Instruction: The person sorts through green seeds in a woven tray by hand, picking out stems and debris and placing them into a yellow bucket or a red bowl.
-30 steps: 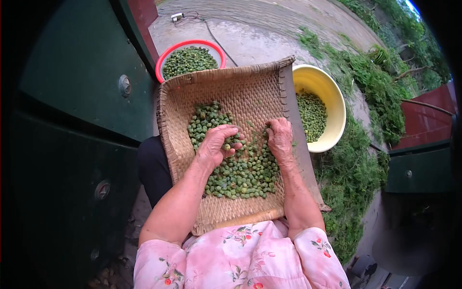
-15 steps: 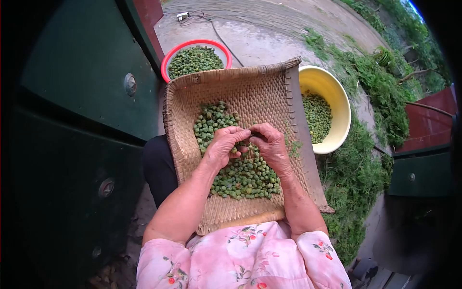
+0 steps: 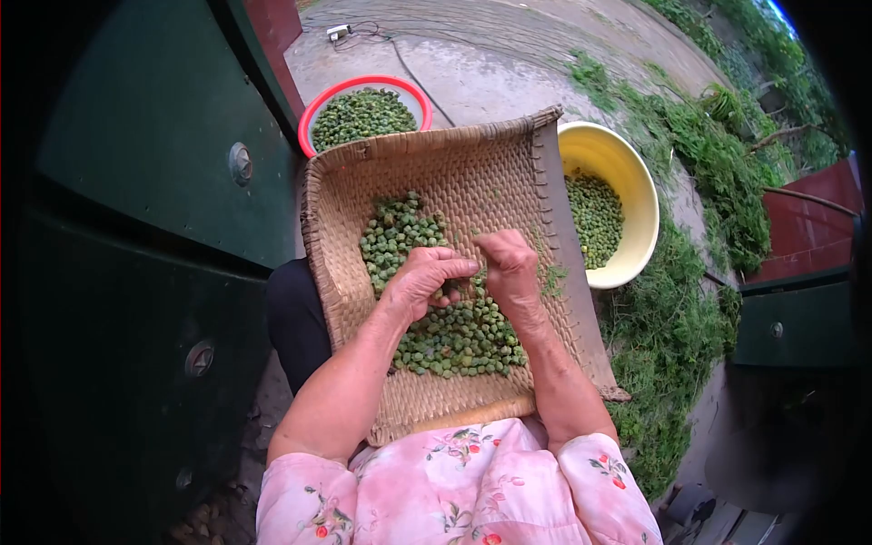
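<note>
A woven wicker scoop basket (image 3: 509, 173) rests on my lap, with small round green fruits (image 3: 463, 343) heaped in two patches on it. Over the middle of the heap, my left hand (image 3: 422, 283) is closed, thumb against fingers, with a few green fruits showing beneath its fingertips. Just to its right, my right hand (image 3: 511, 272) is curled with the thumb and forefinger pinched. Whatever that pinch holds, if anything, is too small to make out. A small gap separates the two hands.
A red-rimmed basin (image 3: 425, 100) full of green fruits stands beyond the basket. To the right, a yellow bucket (image 3: 643, 204) holds more. Cut green foliage (image 3: 668, 336) lies along the right side. Dark green metal doors (image 3: 136, 182) stand at left; a cable (image 3: 418, 77) crosses the concrete.
My right hand has drawn slightly up and away from my left hand, so their fingertips no longer meet. My left hand stays over the fruits.
</note>
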{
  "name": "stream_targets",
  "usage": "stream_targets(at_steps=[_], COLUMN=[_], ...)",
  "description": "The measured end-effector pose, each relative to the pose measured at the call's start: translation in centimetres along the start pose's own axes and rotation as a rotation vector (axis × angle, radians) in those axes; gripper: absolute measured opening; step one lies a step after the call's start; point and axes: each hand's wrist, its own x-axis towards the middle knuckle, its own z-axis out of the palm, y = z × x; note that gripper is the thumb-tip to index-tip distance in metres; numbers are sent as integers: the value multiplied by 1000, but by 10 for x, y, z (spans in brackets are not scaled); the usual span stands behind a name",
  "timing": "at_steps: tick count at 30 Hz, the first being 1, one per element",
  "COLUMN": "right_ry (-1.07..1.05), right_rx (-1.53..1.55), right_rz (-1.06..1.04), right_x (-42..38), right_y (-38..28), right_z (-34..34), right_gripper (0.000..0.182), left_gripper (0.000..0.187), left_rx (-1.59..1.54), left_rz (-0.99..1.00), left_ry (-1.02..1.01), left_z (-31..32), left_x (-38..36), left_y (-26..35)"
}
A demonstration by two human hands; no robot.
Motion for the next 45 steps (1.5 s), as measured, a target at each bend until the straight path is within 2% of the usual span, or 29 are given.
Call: stream_targets(at_steps=[2,5,6,9,12,15,18,22,27,32,35,39,42,45], right_ry=[147,255,239,92,-168,-178,-177,-101,-103,-168,-122,-178,-238,-1], right_rx=[50,-6,-75,9,-136,-261,-304,-79,231,6,8,132,530,581], right_rz=[55,57,69,234,247,148,172,219,297,29,27,203,474,464], right_x=[9,18,16,3,-7,-10,-11,-11,2,1,-1,4,9,9], right_y=[10,27,35,49,55,53,55,51,0,-18,-18,-26,-30,-10], right_z=[-3,-17,-21,-27,-27,-21,-18,-17,-19,-6,-2,-7,-16,-11], right_gripper=[17,17,18,18,19,22,22,21,22,22,27,39,34,24], left_gripper=[16,17,19,18,20,21,19,17,18,21,19,14,13,13], left_rx=[-70,-243,-276,-408,-433,-455,-485,-463,-256,-173,-181,-236,-293,-355], left_rz=[-20,-7,-6,-2,20,35,23,-35,4,27,36,7,-10,-1], left_ry=[11,92,105,75,48,60,70,97,133,113,82,52,51,86], left_z=[2,5,2,-3,-4,-2,1,-2,4,5,3,4,0,4], left_x=[-1,-9,-6,-1,1,-3,-5,0,-5,-3,0,0,1,-2], left_y=[1,10,8,6,5,9,12,7,6,0,-2,-1,-3,4])
